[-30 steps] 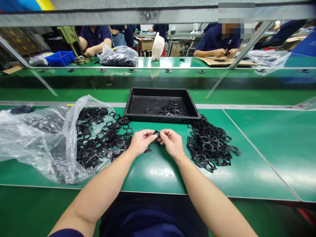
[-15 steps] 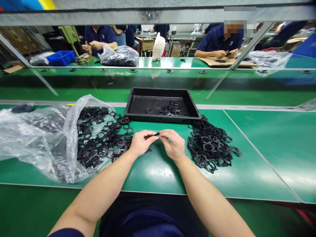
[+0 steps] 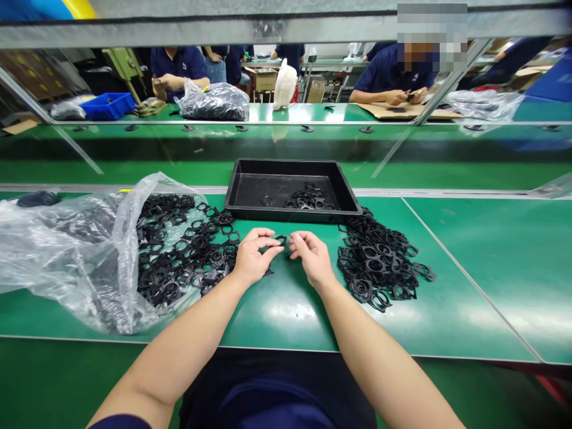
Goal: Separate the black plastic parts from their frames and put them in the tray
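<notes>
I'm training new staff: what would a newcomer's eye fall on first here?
Probably the left hand pinching a black piece near the middle of the green table, with the right hand close beside it. Then the clear bag on the left, black parts spread at its mouth, and the heap of similar parts on the right. Beyond both hands sits a black tray.

Glossy smooth tabletop [image 3: 286, 322], plastic tray [image 3: 257, 185], crinkled shiny plastic bag [image 3: 84, 256], matt plastic rings [image 3: 378, 262]

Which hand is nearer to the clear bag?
The left. The left hand is right of the bag; the right hand is farther right of it.
</notes>
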A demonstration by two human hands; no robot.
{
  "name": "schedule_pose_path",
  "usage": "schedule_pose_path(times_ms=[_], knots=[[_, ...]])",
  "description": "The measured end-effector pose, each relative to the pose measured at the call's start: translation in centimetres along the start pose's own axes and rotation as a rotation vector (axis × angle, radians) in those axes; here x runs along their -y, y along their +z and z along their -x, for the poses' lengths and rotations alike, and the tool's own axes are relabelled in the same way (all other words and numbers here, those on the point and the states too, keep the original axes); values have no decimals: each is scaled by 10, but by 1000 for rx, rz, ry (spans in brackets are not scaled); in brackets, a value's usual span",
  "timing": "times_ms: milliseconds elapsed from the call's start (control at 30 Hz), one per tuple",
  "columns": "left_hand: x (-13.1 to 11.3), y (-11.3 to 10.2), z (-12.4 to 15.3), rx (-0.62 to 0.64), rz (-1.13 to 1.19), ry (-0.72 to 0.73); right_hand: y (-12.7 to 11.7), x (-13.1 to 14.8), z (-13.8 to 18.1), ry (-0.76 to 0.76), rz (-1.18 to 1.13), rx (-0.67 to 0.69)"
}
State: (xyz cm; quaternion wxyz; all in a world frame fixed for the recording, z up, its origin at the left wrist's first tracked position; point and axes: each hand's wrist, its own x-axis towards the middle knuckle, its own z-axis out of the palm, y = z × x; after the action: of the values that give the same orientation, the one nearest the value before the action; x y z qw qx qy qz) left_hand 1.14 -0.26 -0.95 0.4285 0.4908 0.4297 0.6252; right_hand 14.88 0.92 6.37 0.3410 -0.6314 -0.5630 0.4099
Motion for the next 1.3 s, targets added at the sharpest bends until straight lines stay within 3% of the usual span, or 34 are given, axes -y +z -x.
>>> schedule_pose_path(times_ms=[100,200,267,433,533,900,1300], knots=[[4,1,2,9,-37,67,-1,4,-2,202,-140,102],[3,1,2,46,-15,53,-1,7,-2,243,-203,102],[1,1,0,25,84,-65,-1,7,-2,257,-213,90],[-2,0,-7,-64,575,-536,-1,6,-3,250,-187,79],[-3,-2,-10,-31,669,-654,-1,6,-3,255,-186,95],[-4,-4,-9,-10,612,-655,-3,6,-1,224,-105,140],[-4,-6,-10,101,539,-719,-9,2,-5,275,-45,222]])
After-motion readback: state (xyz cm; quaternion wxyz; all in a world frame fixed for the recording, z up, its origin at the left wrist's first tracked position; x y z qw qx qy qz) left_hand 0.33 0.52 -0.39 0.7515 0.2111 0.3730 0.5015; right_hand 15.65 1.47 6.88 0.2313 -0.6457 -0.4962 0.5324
